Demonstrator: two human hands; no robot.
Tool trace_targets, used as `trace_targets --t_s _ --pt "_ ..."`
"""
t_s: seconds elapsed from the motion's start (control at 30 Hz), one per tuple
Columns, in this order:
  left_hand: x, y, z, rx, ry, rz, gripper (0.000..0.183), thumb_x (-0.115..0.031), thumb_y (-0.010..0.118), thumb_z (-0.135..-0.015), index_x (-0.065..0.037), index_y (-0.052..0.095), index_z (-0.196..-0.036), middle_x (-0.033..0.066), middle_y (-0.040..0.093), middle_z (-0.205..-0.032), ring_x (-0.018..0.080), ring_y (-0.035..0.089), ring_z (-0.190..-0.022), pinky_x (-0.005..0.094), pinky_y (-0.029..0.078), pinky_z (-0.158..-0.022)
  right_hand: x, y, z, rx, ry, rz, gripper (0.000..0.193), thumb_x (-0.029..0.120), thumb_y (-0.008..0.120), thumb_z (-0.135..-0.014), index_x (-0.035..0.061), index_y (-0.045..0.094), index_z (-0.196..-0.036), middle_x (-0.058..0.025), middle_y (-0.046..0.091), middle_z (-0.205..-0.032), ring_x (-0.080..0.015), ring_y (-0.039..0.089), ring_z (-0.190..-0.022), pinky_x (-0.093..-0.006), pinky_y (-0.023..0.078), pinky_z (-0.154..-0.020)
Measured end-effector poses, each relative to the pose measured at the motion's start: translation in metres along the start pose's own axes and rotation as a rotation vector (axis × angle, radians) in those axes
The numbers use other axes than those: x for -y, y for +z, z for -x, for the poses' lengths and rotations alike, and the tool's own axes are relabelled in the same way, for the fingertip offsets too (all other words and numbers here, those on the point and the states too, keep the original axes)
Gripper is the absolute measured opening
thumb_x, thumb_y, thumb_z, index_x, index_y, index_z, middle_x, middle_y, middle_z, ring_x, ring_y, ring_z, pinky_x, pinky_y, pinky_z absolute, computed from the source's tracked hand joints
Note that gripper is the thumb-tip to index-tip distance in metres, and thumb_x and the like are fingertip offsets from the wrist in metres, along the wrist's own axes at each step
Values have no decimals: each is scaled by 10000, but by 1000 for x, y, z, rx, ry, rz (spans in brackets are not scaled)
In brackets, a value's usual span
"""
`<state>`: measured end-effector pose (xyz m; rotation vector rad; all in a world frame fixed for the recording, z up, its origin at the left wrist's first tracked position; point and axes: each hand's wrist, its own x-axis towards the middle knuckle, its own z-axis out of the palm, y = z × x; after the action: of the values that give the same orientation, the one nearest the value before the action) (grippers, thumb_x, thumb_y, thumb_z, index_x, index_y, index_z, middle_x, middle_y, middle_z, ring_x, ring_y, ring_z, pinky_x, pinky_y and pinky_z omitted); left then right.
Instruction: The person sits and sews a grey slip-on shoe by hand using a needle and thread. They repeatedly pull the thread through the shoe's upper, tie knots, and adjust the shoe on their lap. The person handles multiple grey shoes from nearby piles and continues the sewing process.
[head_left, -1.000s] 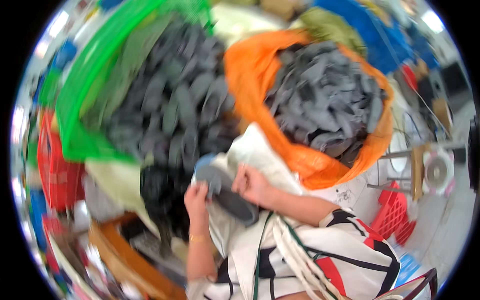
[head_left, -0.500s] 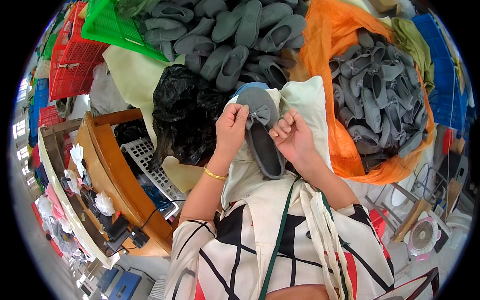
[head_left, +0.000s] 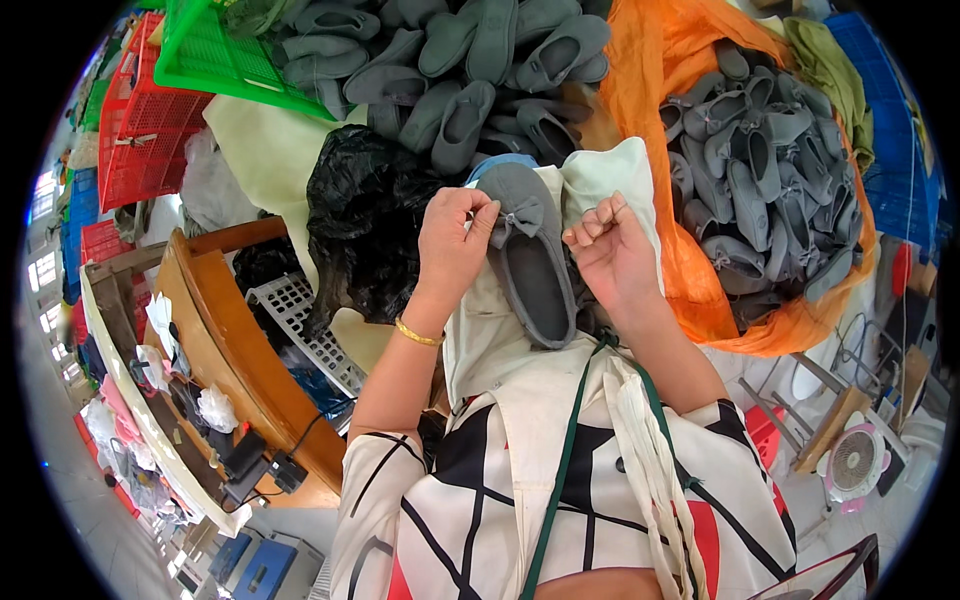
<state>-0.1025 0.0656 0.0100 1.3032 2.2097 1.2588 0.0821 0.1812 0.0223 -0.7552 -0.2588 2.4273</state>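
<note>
A grey slipper [head_left: 537,290] lies on the pale cloth over my lap, its toe pointing away from me. Across its upper sits a small grey bow [head_left: 519,222] with a tiny shiny piece at the centre. My left hand [head_left: 455,240] is at the toe's left side, thumb and forefinger pinched together close to the bow; what is between them is too small to see. To the right of the slipper, my right hand [head_left: 615,245] is raised with its fingers curled in and a slight gap to the shoe. Anything in its fingertips cannot be made out.
Grey slippers [head_left: 465,125] are heaped beyond my lap beside a green crate [head_left: 215,60]. An orange sack [head_left: 690,290] full of bowed slippers stands at right. Black plastic [head_left: 365,230], a white basket [head_left: 310,325] and a wooden table [head_left: 230,370] are at left.
My right hand has moved away from the slipper to the right. My left hand has shifted slightly left, its pinch now at the bow's edge rather than over it.
</note>
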Motion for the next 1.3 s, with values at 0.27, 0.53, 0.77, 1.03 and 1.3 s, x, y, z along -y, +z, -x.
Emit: trace_targets --t_s 0.27,0.53,0.77,1.03,1.3 --pt "-46 -12 -11 191 -169 24 244 -240 724 -892 -23 626 -945 69 608 -798 177 584 -677 304 482 -632 -2 1 14 -29 -117 114 247 226 482 -1049 74 553 -867 -40 581 -813 -187 594 -819 -403 505 -937" --pt "-57 11 -23 365 -87 -622 639 -600 752 -739 -19 551 -915 141 637 -763 304 671 -713 382 517 -609 -9 0 40 735 -765 1502 150 94 661 -881 6 614 -993 -101 596 -862 -286 625 -884 -402 545 -908" --pt "-23 3 -14 231 -374 80 262 -256 724 -873 -3 657 -855 76 634 -690 142 616 -606 313 508 -552 30 26 71 690 -608 1618 265 28 688 -797 45 645 -1058 -71 625 -796 -253 637 -744 -316 534 -734" --pt "-19 3 -5 183 -623 432 162 -165 682 -923 -5 670 -906 -21 635 -733 37 562 -589 202 485 -545 19 32 36 233 140 963 111 115 605 -972 22 639 -1022 -9 668 -786 -89 616 -698 -260 506 -655" --pt "-17 7 -3 159 -598 430 142 -156 697 -921 -21 666 -891 -29 631 -730 27 560 -583 189 484 -539 -13 5 -13 140 -6 1316 133 129 598 -896 7 637 -934 -74 634 -713 -120 588 -633 -305 472 -590"
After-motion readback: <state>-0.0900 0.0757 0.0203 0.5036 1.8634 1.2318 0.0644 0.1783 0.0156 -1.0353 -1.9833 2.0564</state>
